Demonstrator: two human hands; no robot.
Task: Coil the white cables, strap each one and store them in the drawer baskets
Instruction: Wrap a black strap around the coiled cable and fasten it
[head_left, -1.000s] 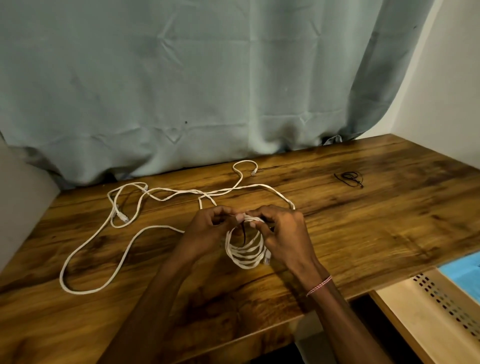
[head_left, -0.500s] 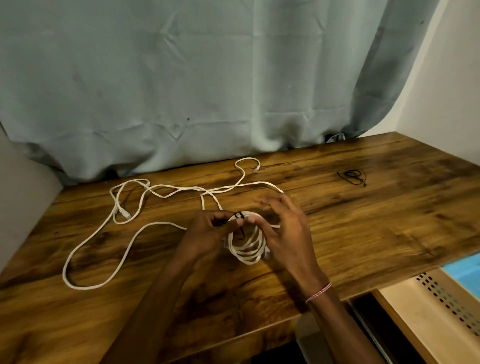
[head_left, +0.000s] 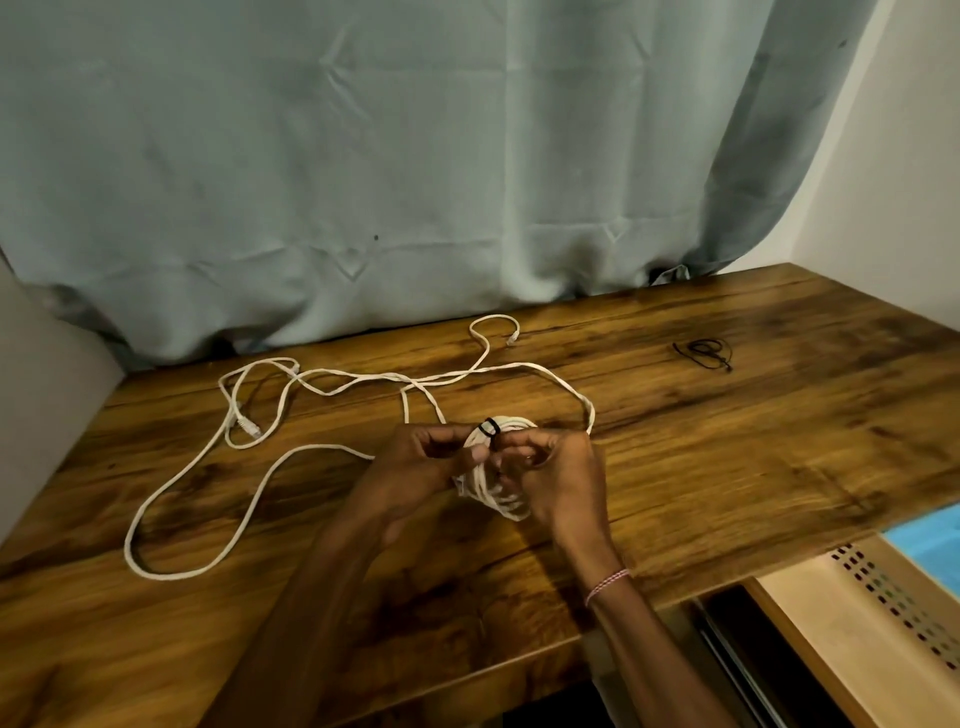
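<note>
Both hands, left (head_left: 415, 460) and right (head_left: 558, 478), grasp the coiled cable (head_left: 493, 486) with its black strap (head_left: 488, 428); loose cable (head_left: 249, 499) sprawls left across the counter (head_left: 753, 441) (another strap (head_left: 704, 353) lies far right).

- One coiled white cable (head_left: 496, 480), held between two hands.
- One loose white cable (head_left: 260, 483), spread at left.
- Two black straps: one (head_left: 489, 428) on the coil, one (head_left: 704, 353) at far right.
- One wooden table (head_left: 779, 457).
- One curtain (head_left: 415, 156).
- One perforated basket (head_left: 893, 613), near right.

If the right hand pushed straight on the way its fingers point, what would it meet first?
The right hand points leftward into the coiled white cable it already grips; just beyond are the left hand's fingertips, though depth is unclear.
</note>
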